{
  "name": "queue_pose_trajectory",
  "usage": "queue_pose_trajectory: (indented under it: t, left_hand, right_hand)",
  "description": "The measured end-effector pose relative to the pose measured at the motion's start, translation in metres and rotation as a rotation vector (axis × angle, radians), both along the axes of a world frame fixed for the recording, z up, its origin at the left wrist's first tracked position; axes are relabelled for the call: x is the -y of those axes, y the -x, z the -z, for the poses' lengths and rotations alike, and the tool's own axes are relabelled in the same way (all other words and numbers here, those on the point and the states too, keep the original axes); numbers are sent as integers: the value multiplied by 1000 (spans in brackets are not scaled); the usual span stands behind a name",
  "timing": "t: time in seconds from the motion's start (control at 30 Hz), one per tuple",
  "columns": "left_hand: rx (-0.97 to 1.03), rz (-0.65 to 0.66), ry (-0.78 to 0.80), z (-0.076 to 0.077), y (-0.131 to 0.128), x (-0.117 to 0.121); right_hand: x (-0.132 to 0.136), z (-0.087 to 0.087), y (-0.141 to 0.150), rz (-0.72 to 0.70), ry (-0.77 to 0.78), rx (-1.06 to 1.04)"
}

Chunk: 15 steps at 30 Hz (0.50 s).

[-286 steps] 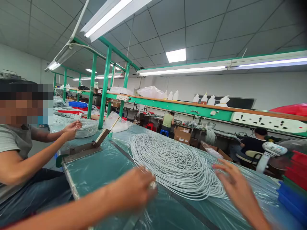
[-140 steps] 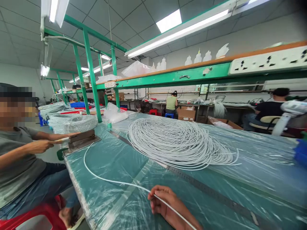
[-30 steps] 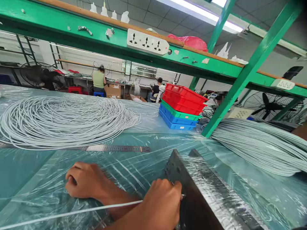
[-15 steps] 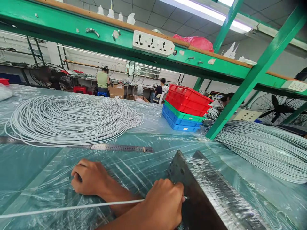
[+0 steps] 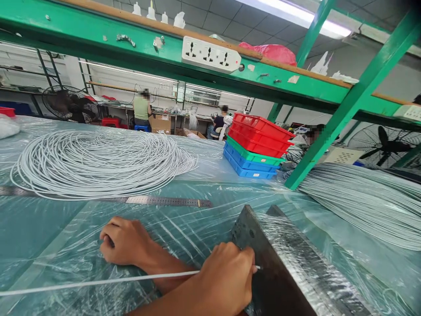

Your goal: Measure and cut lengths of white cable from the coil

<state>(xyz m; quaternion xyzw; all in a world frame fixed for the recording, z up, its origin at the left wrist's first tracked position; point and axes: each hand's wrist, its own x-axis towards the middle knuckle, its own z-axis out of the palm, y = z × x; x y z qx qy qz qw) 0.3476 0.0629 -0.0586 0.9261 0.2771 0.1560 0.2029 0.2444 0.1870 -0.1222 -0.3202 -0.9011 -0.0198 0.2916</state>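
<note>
My left hand (image 5: 226, 281) is closed on a thin white cable (image 5: 98, 283). The cable runs off to the left across the plastic-covered table (image 5: 39, 228). Its tip pokes out of my fingers and touches a dark metal plate (image 5: 289, 272) that stands tilted at the right. My left forearm lies over my right wrist. My right hand (image 5: 125, 241) rests as a fist on the plastic, left of the plate; what it holds is hidden. Behind my hands lie a steel ruler (image 5: 164, 201) and a big coil of white cable (image 5: 95, 162).
Stacked red, green and blue trays (image 5: 256, 149) stand by a green post (image 5: 345, 101). A bundle of straight grey cables (image 5: 362, 202) lies at the right. A green shelf with a socket strip (image 5: 210, 55) runs overhead. People sit at benches beyond, near floor fans.
Seconds ago my hands were at the coil, then one cable was drawn along the table. Over the last second both hands hold still, with the cable tip at the plate.
</note>
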Motion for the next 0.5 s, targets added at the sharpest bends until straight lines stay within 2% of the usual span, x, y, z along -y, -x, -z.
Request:
queue_pose_trajectory:
  t: [0.5]
  left_hand:
    - [7, -11, 34, 7, -1, 0]
  right_hand:
    - [0, -1, 1, 27, 8, -27]
